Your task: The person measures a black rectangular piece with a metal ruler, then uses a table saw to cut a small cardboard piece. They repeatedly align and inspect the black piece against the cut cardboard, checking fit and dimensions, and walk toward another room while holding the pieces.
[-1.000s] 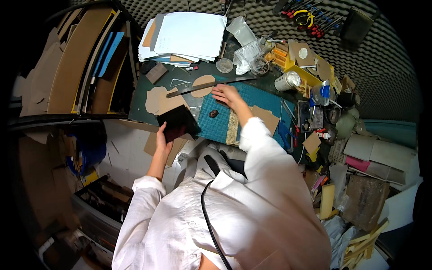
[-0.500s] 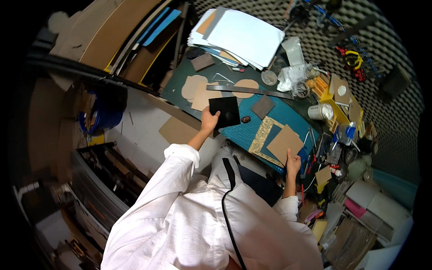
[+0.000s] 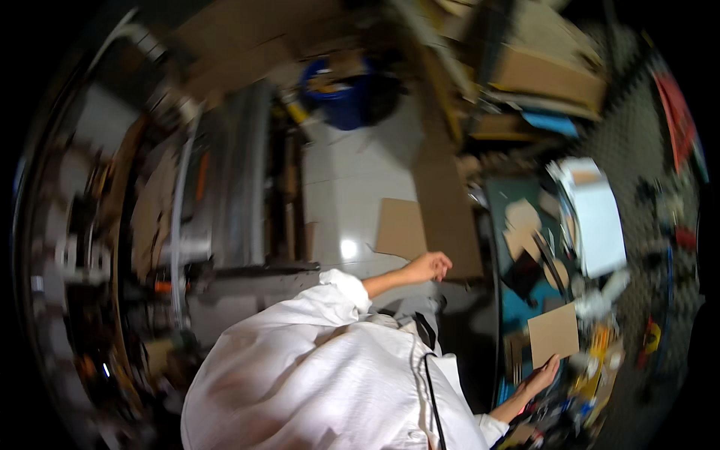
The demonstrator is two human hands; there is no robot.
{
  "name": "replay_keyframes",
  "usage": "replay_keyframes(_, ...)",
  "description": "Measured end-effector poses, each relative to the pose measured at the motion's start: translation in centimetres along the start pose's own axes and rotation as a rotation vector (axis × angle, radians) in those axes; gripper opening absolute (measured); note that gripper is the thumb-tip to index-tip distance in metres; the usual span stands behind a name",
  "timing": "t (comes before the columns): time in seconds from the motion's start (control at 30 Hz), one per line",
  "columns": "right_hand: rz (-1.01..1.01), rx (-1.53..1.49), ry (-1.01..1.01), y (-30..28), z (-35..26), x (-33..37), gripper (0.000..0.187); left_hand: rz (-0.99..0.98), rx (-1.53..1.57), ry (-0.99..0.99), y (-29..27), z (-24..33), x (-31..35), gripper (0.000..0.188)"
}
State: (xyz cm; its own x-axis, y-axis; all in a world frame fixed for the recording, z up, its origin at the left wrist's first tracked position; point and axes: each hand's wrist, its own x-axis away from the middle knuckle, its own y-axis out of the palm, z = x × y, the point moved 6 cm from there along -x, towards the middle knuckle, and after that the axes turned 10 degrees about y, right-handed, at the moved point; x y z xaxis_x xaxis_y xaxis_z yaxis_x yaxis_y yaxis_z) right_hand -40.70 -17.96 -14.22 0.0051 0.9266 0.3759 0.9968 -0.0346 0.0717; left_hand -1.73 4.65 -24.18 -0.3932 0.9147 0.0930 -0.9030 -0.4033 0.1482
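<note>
My left hand [image 3: 430, 267] is in the air left of the workbench, its fingers loosely bent and somewhat apart, with nothing in them. In my right hand [image 3: 544, 372] is a tan square of cardboard [image 3: 553, 334], gripped by its lower edge above the bench. The black square sheet [image 3: 523, 274] lies on the teal cutting mat [image 3: 514, 315], with the metal ruler [image 3: 553, 262] beside it. Tan cut-out pieces [image 3: 523, 216] lie at the far end of the bench.
A stack of white sheets [image 3: 600, 225] rests on the bench's right side. On the floor are a cardboard sheet [image 3: 400, 227] and, farther off, a blue bin [image 3: 345, 105]. Shelving with a metal front [image 3: 244, 172] stands at left. Clutter crowds the bench's near right end.
The view has turned left and is blurred. My left hand has let go of the black sheet and moved off the bench. My right hand has raised the cardboard square off the mat.
</note>
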Motion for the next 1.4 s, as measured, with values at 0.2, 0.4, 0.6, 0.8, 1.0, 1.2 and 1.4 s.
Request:
replay_keyframes(0.2,-0.591,0.131,0.108,23.7,8.3,10.2,0.018,0.662,0.006,-0.139,-17.6,-5.3,25.4,0.015)
replay_keyframes(0.4,-0.943,0.469,0.170,41.4,17.0,29.7,0.022,1.197,0.108,-0.055,-26.9,-7.7,45.8,0.017)
replay_keyframes(0.6,-1.287,0.751,0.231,50.7,24.9,47.5,0.016,1.500,0.056,-0.141,-30.7,-5.7,58.4,0.021)
replay_keyframes(0.8,-1.560,0.825,0.218,57.9,38.7,59.9,0.022,1.725,-0.263,-0.127,-36.3,-1.8,70.6,0.022)
replay_keyframes(1.0,-1.582,0.856,0.090,64.5,50.0,70.8,0.027,1.807,-0.562,-0.168,-46.2,3.1,83.3,0.020)
replay_keyframes(1.2,-1.472,0.781,0.027,66.4,58.5,77.7,0.023,1.436,-0.986,-0.203,-63.1,3.9,88.8,0.030)
replay_keyframes(1.4,-1.087,0.963,-0.569,64.3,57.3,80.7,0.030,0.783,-1.090,-0.089,-72.5,-1.2,85.3,0.052)
